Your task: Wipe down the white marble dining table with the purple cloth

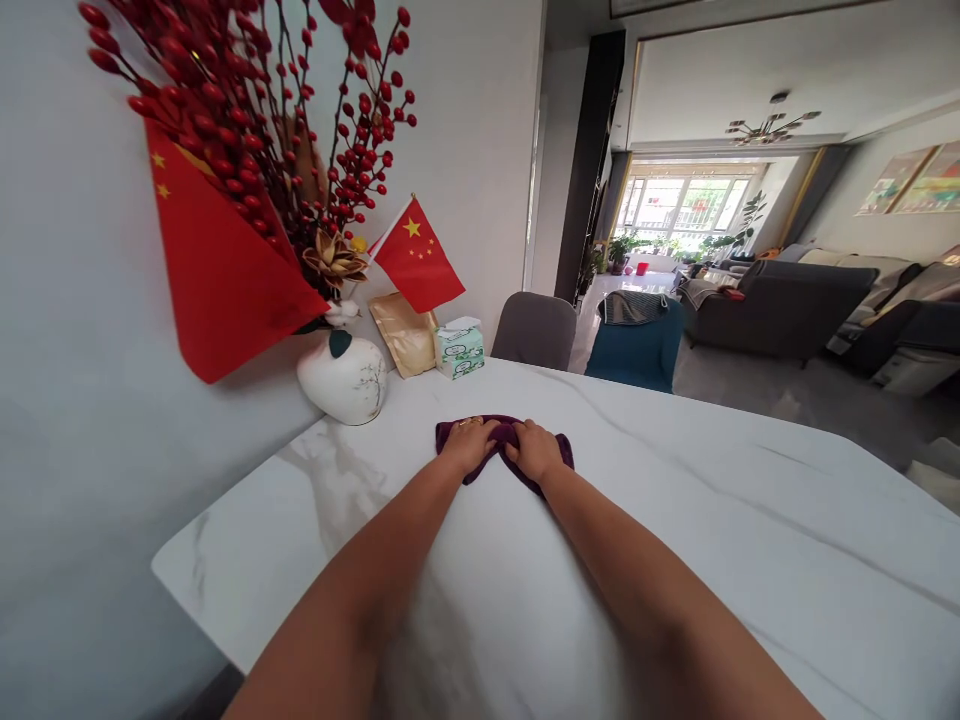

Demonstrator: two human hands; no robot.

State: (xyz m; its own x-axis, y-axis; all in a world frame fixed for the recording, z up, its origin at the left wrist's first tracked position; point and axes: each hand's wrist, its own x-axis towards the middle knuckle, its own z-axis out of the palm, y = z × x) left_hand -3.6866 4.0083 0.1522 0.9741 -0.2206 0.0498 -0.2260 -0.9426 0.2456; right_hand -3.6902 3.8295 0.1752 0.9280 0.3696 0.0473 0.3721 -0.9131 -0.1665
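A dark purple cloth (505, 435) lies bunched on the white marble-patterned table (675, 500), straight ahead of me. My left hand (468, 446), with a gold ring on a finger, grips the cloth's left part. On its right part, my right hand (537, 452) holds the fabric with bent fingers. The two hands are close together, thumbs turned inward, and both arms stretch forward over the tabletop. Some fingertips are hidden in the folds. Cloth edges stick out beyond both hands and toward me.
Against the wall at left stand a white vase (345, 385) with red berry branches, a large red flag (217, 270), a small flag (420, 255), a gold pouch (405, 335) and a tissue pack (460, 348). Grey (534, 330) and blue (636, 345) chairs stand beyond the far edge.
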